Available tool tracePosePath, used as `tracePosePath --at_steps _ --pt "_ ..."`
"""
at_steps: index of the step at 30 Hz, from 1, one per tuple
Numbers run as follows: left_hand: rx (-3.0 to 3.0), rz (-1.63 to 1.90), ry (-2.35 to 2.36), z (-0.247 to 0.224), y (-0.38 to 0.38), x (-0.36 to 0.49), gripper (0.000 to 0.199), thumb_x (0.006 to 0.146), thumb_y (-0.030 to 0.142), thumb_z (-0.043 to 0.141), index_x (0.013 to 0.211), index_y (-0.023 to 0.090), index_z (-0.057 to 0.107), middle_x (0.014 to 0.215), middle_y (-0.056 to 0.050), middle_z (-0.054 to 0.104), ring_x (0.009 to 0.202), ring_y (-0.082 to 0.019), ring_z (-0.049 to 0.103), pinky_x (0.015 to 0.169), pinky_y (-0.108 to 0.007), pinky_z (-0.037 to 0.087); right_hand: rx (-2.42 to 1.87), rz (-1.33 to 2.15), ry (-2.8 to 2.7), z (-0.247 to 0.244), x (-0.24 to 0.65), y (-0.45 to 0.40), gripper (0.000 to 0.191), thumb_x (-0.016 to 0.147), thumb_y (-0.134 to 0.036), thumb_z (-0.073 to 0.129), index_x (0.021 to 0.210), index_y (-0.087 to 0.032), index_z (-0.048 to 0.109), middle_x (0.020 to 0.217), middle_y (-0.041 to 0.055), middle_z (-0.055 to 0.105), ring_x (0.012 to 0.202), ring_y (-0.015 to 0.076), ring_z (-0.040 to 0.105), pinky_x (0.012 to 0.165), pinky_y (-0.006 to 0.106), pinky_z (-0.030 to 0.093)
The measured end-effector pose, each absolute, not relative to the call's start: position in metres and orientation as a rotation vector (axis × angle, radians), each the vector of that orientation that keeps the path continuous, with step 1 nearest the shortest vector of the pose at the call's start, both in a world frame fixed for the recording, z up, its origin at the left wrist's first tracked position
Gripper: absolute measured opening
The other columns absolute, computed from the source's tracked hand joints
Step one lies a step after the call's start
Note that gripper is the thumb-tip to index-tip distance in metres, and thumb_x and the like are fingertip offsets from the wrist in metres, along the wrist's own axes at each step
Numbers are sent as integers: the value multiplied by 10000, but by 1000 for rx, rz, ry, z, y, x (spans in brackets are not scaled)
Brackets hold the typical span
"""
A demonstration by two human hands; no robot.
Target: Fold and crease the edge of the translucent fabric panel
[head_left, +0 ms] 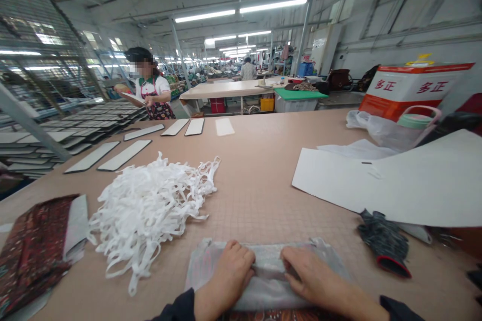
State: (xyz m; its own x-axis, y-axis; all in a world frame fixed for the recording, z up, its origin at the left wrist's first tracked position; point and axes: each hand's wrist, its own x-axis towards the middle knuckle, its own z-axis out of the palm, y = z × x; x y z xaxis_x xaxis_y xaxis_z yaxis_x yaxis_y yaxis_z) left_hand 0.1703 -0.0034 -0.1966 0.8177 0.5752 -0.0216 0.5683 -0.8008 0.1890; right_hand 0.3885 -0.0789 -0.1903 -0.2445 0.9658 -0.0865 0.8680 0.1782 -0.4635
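The bag (269, 281) lay flat on the bench (259, 195), near its front edge and right in front of the person. It was thin and gray, and it shone a little. The left hand (231, 273) and the right hand (309, 271) were both on top of it, side by side, close but not touching. The fingers of each hand were together and bent over a soft fold in the middle of the bag, and they seemed clamped on it. Pressing from both sides probably kept the fold tight and stopped the bag from sliding.

A big, loose heap of white straps (150, 215) lay to the left, easy to reach. Past it, a red patterned cloth (32, 256) lay near the bench edge. Farther off, long white panels (124, 155) with dark edges lay spaced apart, perhaps so that they would not stick or get mixed up. On the right, a large white card (391, 180) and a dark glove (384, 243) lay out of the way of the hands. Beyond the bench, a co-worker (150, 85) stood holding a white sheet (132, 99).
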Motion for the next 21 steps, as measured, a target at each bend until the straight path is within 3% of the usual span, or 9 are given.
tracePosePath --at_steps 4,8,10,17,21 --pt "2813 -73 1045 -182 10 133 138 781 168 528 907 210 491 832 12 605 796 -156 540 808 -318 357 -1989 609 -2121 -202 442 -82 354 720 -161 473 1063 -232 523 1031 90 628 938 232 568 801 335 390" --pt "2823 -156 1190 -174 27 89 13 770 186 531 782 193 530 797 -6 613 790 -173 556 803 -339 347 -2221 636 -2194 -212 484 -74 305 701 -68 404 851 -230 614 846 131 669 801 281 612 698 382 406" --pt "2828 -148 1245 -173 31 77 52 774 168 508 794 198 545 802 -7 610 798 -176 555 786 -333 350 -2175 579 -2253 -206 478 -61 304 664 -49 426 812 -225 624 845 135 661 804 281 605 706 378 399" --pt "2814 182 1494 -170 41 72 225 784 102 435 933 217 558 919 -24 595 889 -183 538 779 -313 388 -1585 696 -2414 -177 328 28 278 719 -102 433 905 -173 626 951 92 626 868 220 571 742 301 403" --pt "2924 540 1603 -170 52 59 250 807 116 407 982 210 558 1059 -57 581 1015 -203 504 913 -391 342 -1459 746 -2214 -190 245 70 298 773 -150 463 1051 -171 569 1076 78 592 1002 202 512 860 286 361"
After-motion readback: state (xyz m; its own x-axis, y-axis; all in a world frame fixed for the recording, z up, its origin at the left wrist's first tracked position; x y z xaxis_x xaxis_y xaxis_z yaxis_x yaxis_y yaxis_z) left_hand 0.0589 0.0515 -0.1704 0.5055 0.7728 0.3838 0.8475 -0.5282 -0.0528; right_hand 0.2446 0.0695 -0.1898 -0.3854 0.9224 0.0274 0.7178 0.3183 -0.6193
